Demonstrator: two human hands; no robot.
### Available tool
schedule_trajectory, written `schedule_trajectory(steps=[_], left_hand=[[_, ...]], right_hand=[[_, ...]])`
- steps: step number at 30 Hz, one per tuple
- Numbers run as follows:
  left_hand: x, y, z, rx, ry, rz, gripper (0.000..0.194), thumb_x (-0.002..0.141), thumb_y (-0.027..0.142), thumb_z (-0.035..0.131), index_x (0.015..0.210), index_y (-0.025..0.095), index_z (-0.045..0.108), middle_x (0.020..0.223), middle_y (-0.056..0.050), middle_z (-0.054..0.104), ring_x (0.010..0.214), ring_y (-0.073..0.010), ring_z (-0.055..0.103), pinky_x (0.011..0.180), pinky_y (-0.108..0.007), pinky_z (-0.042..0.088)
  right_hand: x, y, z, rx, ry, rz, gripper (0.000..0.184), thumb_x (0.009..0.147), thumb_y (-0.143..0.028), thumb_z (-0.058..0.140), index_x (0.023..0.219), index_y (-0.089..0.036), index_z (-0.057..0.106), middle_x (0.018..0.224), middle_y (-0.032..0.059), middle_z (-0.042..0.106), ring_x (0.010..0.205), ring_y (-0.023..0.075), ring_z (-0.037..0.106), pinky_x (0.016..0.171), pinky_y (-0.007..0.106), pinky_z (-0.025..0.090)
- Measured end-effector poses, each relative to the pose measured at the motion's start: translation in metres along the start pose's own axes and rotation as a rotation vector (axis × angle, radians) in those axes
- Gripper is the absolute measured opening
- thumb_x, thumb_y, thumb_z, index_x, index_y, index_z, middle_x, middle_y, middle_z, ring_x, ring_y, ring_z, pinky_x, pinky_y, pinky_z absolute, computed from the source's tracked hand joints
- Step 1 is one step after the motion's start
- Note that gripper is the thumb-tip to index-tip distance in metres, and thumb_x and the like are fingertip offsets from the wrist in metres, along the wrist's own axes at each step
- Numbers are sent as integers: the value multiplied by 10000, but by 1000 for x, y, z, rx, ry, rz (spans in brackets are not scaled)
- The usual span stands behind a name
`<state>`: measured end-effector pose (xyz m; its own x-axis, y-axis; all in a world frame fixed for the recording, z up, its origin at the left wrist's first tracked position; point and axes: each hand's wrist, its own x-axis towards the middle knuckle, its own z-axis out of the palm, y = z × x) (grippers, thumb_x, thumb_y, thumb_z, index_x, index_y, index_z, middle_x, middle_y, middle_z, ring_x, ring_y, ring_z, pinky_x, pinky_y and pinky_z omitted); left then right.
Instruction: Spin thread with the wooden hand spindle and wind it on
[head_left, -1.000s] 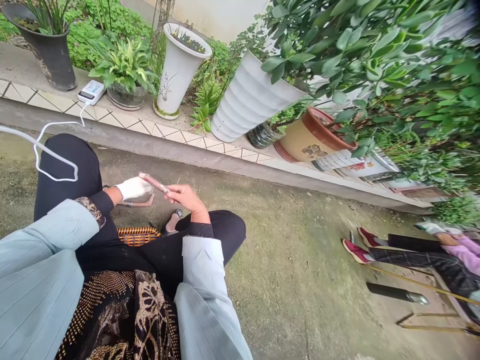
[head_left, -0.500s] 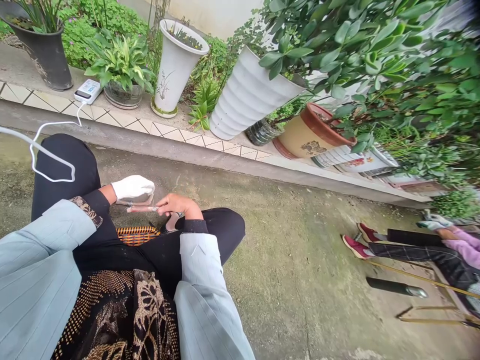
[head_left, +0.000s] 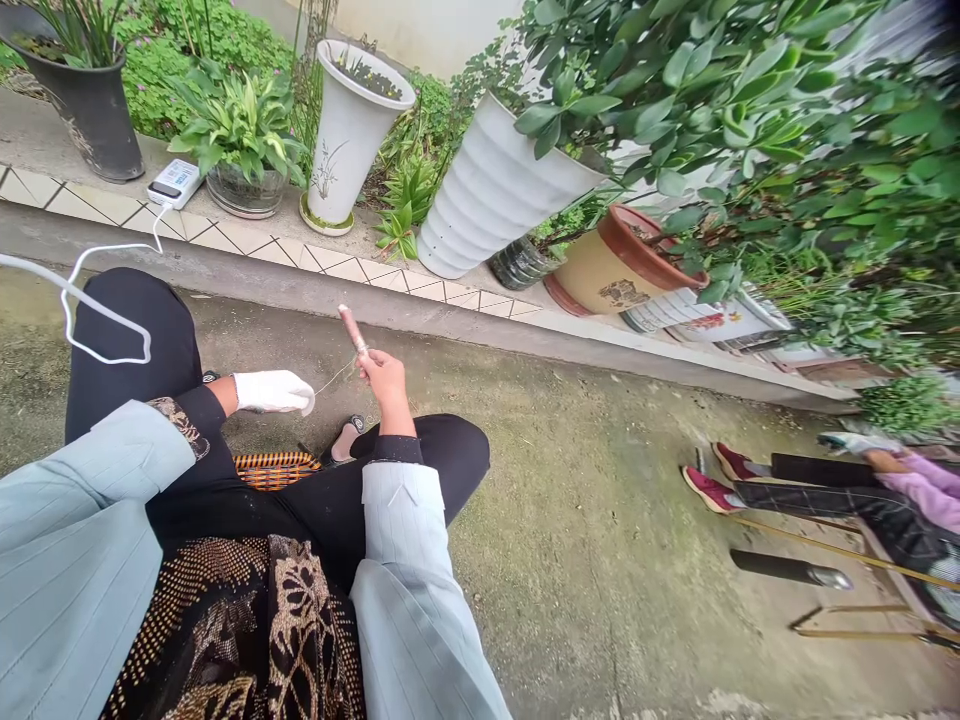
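My right hand (head_left: 384, 378) is closed around a slim pinkish stick (head_left: 351, 327) that points up and away from me. A thin pale strand (head_left: 334, 377) runs from the stick down to my left hand (head_left: 271, 391). That hand wears a white glove and its fingertips pinch the strand's end. Both hands hover above my crossed legs in black trousers. An orange and yellow woven basket edge (head_left: 274, 468) shows below my left wrist.
A tiled ledge (head_left: 225, 238) carries a black pot (head_left: 82, 85), a leafy plant, white vases (head_left: 352, 130) and tilted pots. A white device (head_left: 174, 182) with a cable lies there. Another person's legs and red shoes (head_left: 709, 483) are at right beside a dark cylinder (head_left: 787, 569).
My right hand swung the stick from lying flat near my left hand to pointing up and away. The strand now stretches between the hands, which have moved apart.
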<state>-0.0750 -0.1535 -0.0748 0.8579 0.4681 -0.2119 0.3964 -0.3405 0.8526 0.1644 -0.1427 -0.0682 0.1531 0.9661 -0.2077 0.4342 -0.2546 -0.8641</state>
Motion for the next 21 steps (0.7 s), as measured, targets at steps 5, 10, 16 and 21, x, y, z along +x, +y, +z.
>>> schedule_trajectory(steps=[5, 10, 16, 21], left_hand=[[-8, 9, -15, 293, 120, 50, 308, 874, 349, 415, 753, 170, 635, 688, 4, 613, 596, -110, 482, 583, -209, 346], [-11, 4, -29, 437, 303, -53, 283, 878, 331, 403, 838, 171, 633, 787, -12, 661, 684, -130, 538, 652, -210, 370], [-1, -14, -25, 274, 382, -84, 290, 866, 334, 395, 829, 156, 622, 745, -10, 633, 654, -132, 513, 626, -216, 374], [6, -17, -11, 108, 232, -111, 269, 826, 324, 434, 714, 147, 603, 613, -3, 560, 553, -117, 432, 556, -229, 335]], right_hand=[[-2, 2, 14, -699, -232, -37, 208, 826, -287, 599, 952, -202, 741, 852, 69, 712, 764, 162, 612, 647, 241, 407], [-18, -2, 32, -607, -905, 67, 139, 752, -233, 682, 857, -193, 763, 736, 11, 709, 569, 92, 571, 544, 193, 401], [-30, -18, 14, 18, -1189, -6, 363, 681, -347, 743, 981, -142, 737, 805, 34, 720, 584, 79, 552, 571, 205, 444], [-20, -14, 2, 230, -498, -93, 251, 755, -340, 646, 882, -131, 705, 756, 24, 676, 549, 68, 507, 516, 193, 401]])
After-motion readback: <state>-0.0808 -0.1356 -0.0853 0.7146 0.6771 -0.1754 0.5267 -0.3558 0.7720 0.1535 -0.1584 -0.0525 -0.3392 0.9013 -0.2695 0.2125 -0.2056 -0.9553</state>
